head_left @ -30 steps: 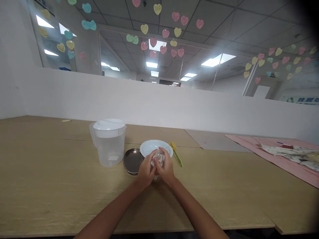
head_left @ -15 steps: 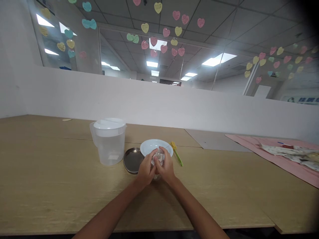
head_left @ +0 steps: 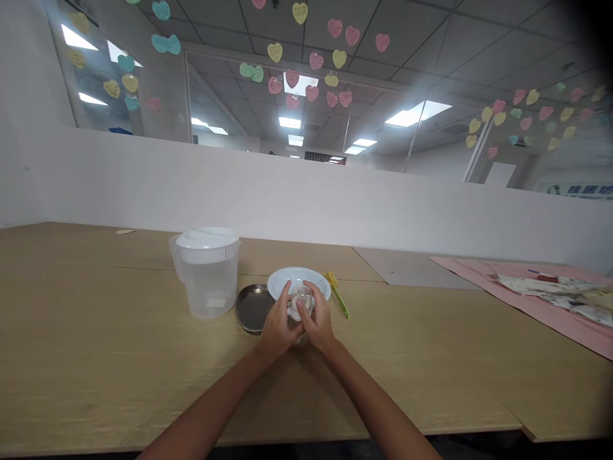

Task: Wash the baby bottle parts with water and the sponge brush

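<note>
Both hands are around a small clear round container (head_left: 302, 295) with a whitish rim, above the near side of the white bowl. My left hand (head_left: 278, 327) cups its left side, fingers pointing up along it. My right hand (head_left: 318, 321) is curled round the right side, its thumb pressed on the front of the rim. A clear lower part shows below the hands, but the palms hide most of the container. Behind it sits the white bowl (head_left: 280, 279). A round dark metal dish (head_left: 251, 310) lies just left of my left hand.
A lidded translucent pitcher (head_left: 211, 281) holding clear liquid stands to the left. Right of the bowl lies a green-handled brush (head_left: 341, 303) with a yellow head. A pink cloth (head_left: 474, 273) with cluttered items covers the far right; a white wall (head_left: 239, 185) closes the back.
My left fingers have loosened and spread a little around the container, showing more of its whitish rim. My right hand keeps nearly the same grip. The view has shifted slightly.
</note>
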Demonstrator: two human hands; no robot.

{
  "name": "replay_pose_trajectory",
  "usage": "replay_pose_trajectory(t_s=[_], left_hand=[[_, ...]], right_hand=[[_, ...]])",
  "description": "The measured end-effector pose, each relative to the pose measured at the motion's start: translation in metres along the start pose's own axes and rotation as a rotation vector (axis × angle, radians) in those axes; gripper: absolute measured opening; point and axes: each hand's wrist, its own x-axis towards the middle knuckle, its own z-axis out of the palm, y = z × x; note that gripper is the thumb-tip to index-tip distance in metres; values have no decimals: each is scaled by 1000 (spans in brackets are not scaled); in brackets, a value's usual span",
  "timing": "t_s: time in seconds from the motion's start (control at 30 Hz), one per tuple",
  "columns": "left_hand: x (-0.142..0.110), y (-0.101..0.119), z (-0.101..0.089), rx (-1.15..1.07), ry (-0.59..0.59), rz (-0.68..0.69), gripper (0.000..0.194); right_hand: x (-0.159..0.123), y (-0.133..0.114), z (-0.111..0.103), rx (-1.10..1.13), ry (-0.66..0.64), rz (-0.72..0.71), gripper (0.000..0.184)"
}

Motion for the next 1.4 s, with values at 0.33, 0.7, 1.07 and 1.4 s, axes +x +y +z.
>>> replay_pose_trajectory(t_s=[0.33, 0.7, 1.07, 1.4], left_hand=[[1, -1, 1, 206, 68, 43, 75], [3, -3, 3, 31, 19, 6, 61], [3, 4, -2, 0, 29, -68, 38], [6, 2, -9, 203, 149, 68, 91]], right_hand=[[4, -1, -1, -30, 44, -58, 38], [7, 4, -8, 87, -45, -52, 42], [5, 9, -9, 68, -101, -53, 47], [15, 24, -12, 422, 130, 91, 62]])
